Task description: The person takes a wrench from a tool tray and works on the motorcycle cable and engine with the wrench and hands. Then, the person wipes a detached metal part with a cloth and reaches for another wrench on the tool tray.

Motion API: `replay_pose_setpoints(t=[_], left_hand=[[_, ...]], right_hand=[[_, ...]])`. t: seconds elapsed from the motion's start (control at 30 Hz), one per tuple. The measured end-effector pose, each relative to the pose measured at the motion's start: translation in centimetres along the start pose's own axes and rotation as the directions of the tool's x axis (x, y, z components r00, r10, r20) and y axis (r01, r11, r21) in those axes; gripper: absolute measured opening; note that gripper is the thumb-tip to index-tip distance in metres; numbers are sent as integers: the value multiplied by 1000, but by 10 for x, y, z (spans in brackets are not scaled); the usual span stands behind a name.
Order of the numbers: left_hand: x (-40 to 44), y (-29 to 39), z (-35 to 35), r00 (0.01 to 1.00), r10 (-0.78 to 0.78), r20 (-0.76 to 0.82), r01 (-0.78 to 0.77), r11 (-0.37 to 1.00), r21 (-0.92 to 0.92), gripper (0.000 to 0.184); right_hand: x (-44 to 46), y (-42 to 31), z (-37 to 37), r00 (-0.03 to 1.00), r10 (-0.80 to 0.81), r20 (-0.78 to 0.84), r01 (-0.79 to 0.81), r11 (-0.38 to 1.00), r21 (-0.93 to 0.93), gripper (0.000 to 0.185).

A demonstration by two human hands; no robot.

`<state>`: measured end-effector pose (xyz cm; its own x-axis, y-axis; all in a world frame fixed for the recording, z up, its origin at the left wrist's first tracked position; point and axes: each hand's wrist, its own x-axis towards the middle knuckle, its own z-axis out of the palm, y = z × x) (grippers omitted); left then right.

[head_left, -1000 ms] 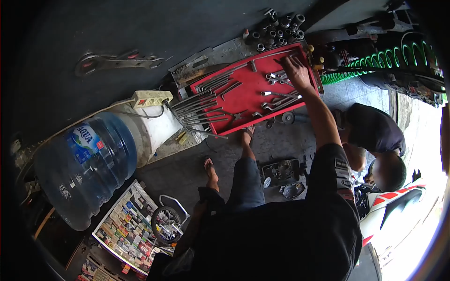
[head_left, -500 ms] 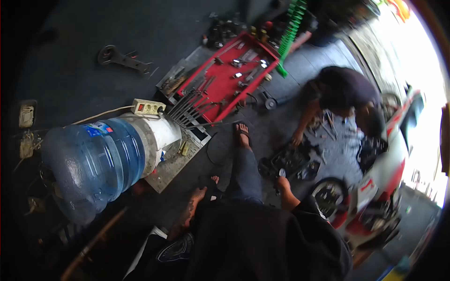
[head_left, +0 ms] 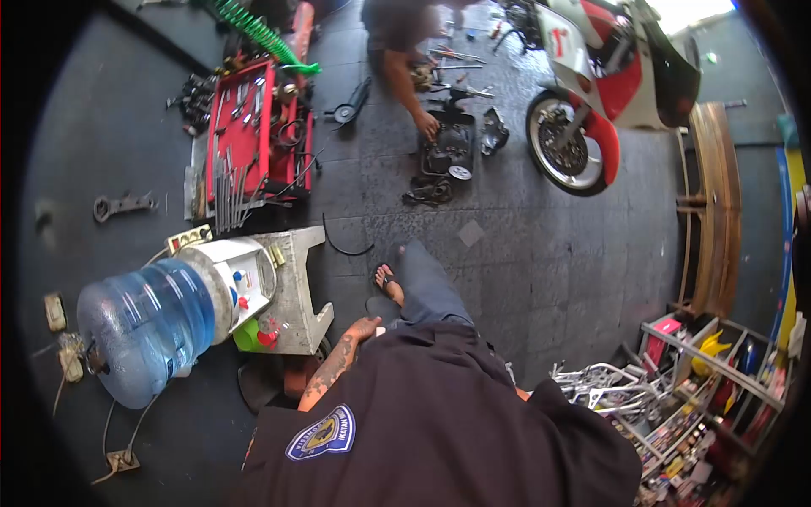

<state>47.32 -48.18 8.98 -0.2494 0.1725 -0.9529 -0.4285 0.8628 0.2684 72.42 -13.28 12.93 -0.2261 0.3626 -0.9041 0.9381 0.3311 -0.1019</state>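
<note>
Head view: A motorcycle stands across the floor from a red cart; between them, a co-worker's hand works at a black tray of parts. A sandaled foot rests near a loose cable; a careless step could snag it and cause a stumble. The left hand is beside a small white item, its grip impossible to tell; the right hand is out of sight.

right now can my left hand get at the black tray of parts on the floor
Probably not without moving in: your left hand is back beside your body, and a stretch of floor lies before the black tray. Another person's hand is at it too.
</note>
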Motion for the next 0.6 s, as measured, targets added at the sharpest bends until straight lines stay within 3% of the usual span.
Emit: replay_pose_setpoints(t=[0.07,0.2,0.27,0.33,0.4,0.47,0.5,0.57,0.6], left_hand=[[9,8,15,999,33,10,-34,992,119,73],[12,43,36,997,53,-48,-47,993,108,66],[35,57,45,1000,-19,-14,22,979,201,65],[52,90,51,972,-232,29,217,944,249,66],[54,148,58,989,-148,0,119,795,595,58],[89,199,83,996,-48,78,-28,649,760,44],[130,203,113,985,173,-1,-102,584,806,39],[201,217,172,795,586,-158,-109,394,913,33],[182,280,202,863,491,-120,-152,479,864,37]], right_hand=[[-23,30,17,996,82,-22,-78,985,153,34],[-42,79,35,980,196,-22,-168,888,428,30],[-42,101,35,973,231,-16,-186,823,536,28],[-32,123,23,967,256,-11,-195,762,618,26],[-16,155,7,959,282,-14,-197,703,683,25],[-6,185,-22,953,302,-16,-195,655,730,23],[-6,206,-36,952,305,-17,-193,644,740,22],[-1,239,-85,953,294,-74,-139,639,756,21],[4,260,-111,955,273,-117,-91,644,759,20]])
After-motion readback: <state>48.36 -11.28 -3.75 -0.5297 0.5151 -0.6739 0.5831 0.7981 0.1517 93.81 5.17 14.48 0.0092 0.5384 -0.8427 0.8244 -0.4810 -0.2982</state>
